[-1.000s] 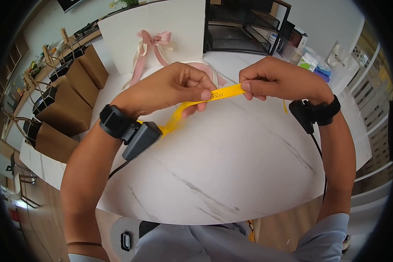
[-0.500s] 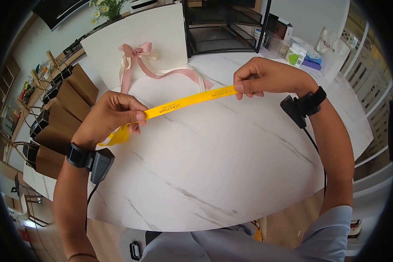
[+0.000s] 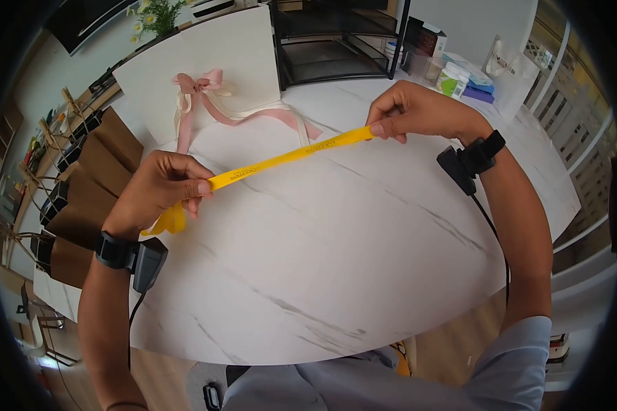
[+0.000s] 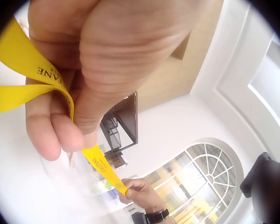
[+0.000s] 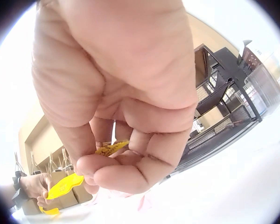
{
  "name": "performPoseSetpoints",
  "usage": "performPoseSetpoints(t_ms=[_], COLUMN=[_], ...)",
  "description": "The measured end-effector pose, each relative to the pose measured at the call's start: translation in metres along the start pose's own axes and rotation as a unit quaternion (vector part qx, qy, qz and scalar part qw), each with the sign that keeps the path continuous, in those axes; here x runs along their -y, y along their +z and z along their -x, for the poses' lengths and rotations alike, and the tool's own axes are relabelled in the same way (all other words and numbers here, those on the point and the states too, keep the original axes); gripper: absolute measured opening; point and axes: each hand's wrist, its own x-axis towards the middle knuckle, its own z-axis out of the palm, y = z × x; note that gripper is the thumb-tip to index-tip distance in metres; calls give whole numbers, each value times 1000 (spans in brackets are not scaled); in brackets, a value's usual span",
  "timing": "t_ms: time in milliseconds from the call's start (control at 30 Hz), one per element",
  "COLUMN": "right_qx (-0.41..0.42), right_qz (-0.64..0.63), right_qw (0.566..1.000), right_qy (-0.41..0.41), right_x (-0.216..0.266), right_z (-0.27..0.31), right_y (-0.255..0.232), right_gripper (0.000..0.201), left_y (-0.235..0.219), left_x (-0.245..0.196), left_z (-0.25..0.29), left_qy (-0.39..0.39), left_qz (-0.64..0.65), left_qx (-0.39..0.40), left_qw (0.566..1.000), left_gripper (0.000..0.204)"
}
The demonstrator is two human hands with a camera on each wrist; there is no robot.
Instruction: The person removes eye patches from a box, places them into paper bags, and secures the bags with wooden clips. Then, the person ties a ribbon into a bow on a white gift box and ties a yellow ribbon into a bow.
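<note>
A yellow printed ribbon (image 3: 291, 157) stretches nearly straight between both hands above the white table, its right end higher in the head view. My left hand (image 3: 161, 192) pinches it between thumb and fingers, and a loose loop of ribbon hangs below that hand. In the left wrist view, the ribbon (image 4: 105, 169) runs from under the thumb to the far hand. My right hand (image 3: 418, 116) pinches the other end between thumb and curled fingers. A short piece of ribbon shows inside the curled fingers (image 5: 126, 175) in the right wrist view.
Brown paper bags (image 3: 92, 188) stand in a row along the left edge. At the back is a white board (image 3: 240, 55) with a pink and cream bow (image 3: 199, 82), its tails on the marbled table (image 3: 308, 274). Behind stands a black mesh rack (image 3: 336, 58); a white-green tub (image 3: 451, 81) sits right of it.
The left hand has slid left and down along the ribbon, away from the right hand, so a longer stretch now spans between them. The view has shifted too. Both hands keep their pinch.
</note>
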Motion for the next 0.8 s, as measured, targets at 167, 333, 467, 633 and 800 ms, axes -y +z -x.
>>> performPoseSetpoints(t_ms=[167, 333, 467, 633, 800], right_qx=[0, -65, -79, -78, -65], right_qz=[-3, -76, -88, -101, -128], right_qw=[999, 994, 992, 991, 989], right_qy=[46, -32, -45, -43, -39], right_x=[-2, -9, -5, -14, -10], right_z=[-1, -1, 0, -1, 2], right_y=[-6, -3, -1, -3, 2], right_gripper=[21, 21, 23, 29, 25], left_y=[1, 2, 2, 0, 4], left_x=[-3, 1, 4, 8, 5], left_z=[0, -2, -5, -5, -5], left_qy=[-14, -10, -10, -11, 5], left_qz=[-21, -44, -35, -22, -12], left_qx=[-19, -45, -54, -47, -49], left_qw=[1000, 998, 998, 999, 999], left_gripper=[6, 6, 10, 14, 16])
